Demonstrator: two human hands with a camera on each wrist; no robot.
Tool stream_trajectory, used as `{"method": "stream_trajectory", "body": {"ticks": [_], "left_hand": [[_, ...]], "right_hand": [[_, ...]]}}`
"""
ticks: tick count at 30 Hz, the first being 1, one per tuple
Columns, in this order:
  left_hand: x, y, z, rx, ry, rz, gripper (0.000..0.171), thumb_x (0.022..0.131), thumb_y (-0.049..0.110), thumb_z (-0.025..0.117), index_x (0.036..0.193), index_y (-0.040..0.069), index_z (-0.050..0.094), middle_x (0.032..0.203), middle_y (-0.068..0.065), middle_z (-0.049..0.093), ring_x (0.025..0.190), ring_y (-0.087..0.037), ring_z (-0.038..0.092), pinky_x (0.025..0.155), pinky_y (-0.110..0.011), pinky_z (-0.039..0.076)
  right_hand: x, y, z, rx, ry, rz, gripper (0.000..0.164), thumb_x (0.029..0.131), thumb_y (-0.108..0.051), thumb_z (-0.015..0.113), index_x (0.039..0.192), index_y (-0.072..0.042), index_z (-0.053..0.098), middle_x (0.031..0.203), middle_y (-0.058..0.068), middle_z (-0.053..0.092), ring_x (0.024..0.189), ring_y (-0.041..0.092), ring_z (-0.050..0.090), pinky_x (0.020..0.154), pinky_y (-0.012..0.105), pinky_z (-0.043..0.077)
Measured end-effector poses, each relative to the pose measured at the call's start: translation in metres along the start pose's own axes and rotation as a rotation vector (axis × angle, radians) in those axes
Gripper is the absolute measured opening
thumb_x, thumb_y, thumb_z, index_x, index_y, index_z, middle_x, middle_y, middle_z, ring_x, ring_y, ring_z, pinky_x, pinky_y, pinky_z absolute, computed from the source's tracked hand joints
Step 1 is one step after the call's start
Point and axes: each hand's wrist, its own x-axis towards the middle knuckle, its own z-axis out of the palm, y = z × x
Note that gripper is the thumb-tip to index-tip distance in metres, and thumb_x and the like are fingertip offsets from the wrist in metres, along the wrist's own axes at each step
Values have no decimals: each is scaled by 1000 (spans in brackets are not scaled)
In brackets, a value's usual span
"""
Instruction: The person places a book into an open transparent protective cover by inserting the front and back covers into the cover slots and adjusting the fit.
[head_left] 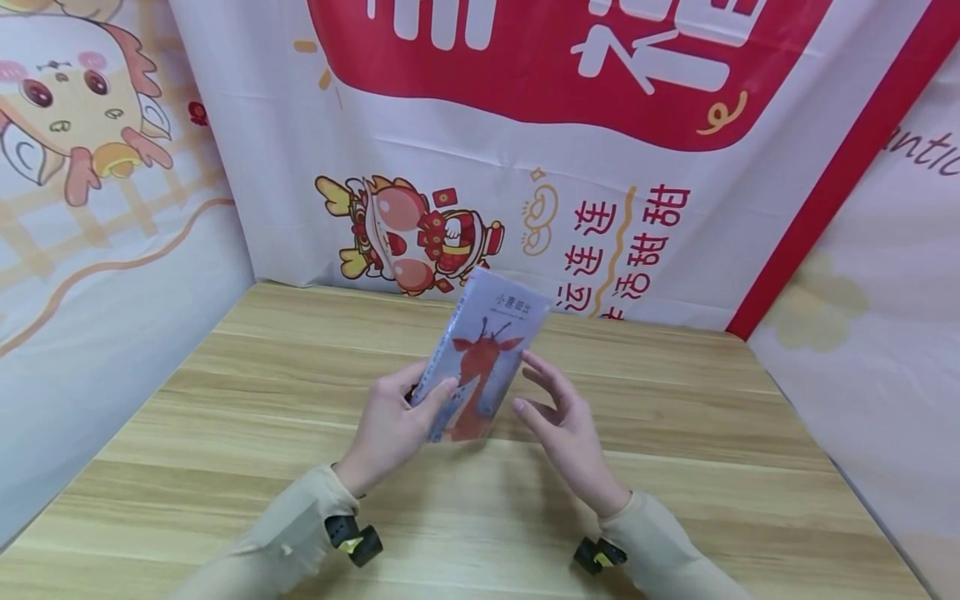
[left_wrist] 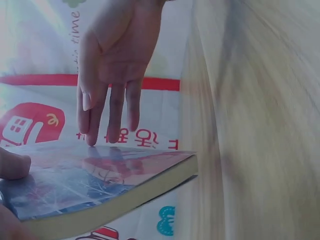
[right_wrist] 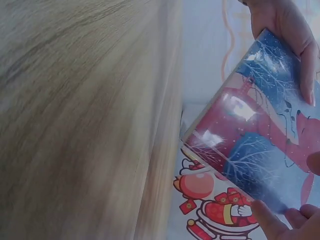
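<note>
A thick book (head_left: pixel 487 358) with a glossy blue cover and a red deer on it is held tilted above the table. My left hand (head_left: pixel 397 421) grips its left edge, thumb on the front cover and fingers behind. At the book's right edge is my right hand (head_left: pixel 566 429), fingers loosely bent, a fingertip at or very near the edge. In the left wrist view the right hand (left_wrist: pixel 117 75) has its fingers extended toward the cover, and the book's cream page block (left_wrist: pixel 125 202) shows. The right wrist view shows the left hand's thumb (right_wrist: pixel 308 75) lying over the cover.
The wooden table (head_left: pixel 262 467) spreads below both hands. Behind it hangs a white cloth (head_left: pixel 450 142) with red printing and a cartoon dragon, and printed cloths (head_left: pixel 870 333) line the sides. Each wrist carries a small black camera (head_left: pixel 356 540) on a strap.
</note>
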Motion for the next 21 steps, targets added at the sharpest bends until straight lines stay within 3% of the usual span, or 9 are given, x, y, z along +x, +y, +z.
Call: {"method": "stream_trajectory", "body": {"ticks": [5, 10, 16, 21], "left_hand": [[1, 3, -1, -46, -5, -105, 29, 96, 28, 67, 120, 13, 69, 108, -3, 71, 92, -20, 70, 73, -36, 60], [2, 3, -1, -99, -18, -158, 31, 94, 31, 68, 120, 13, 69, 108, -4, 71, 91, -22, 70, 74, -39, 59], [2, 2, 0, -170, -31, -219, 32, 94, 31, 69, 120, 12, 69, 105, -6, 72, 89, -24, 70, 72, -40, 60], [1, 1, 1, -200, -46, -255, 32, 93, 31, 70, 118, 11, 69, 103, -7, 72, 86, -26, 71, 70, -40, 60]], "right_hand": [[1, 1, -1, -13, 71, -78, 63, 86, 3, 73, 142, -7, 49, 144, 7, 48, 130, 33, 44, 96, 44, 50], [3, 1, -2, -39, 117, -121, 68, 80, 5, 78, 141, -5, 50, 146, 5, 47, 129, 31, 47, 95, 49, 50], [2, 1, -4, -47, 151, -117, 72, 79, 8, 78, 142, -7, 48, 149, 3, 44, 127, 29, 48, 95, 46, 51], [2, 1, -6, -6, 210, -41, 80, 76, 7, 80, 145, -12, 43, 148, -1, 41, 121, 29, 53, 92, 43, 52]]}}
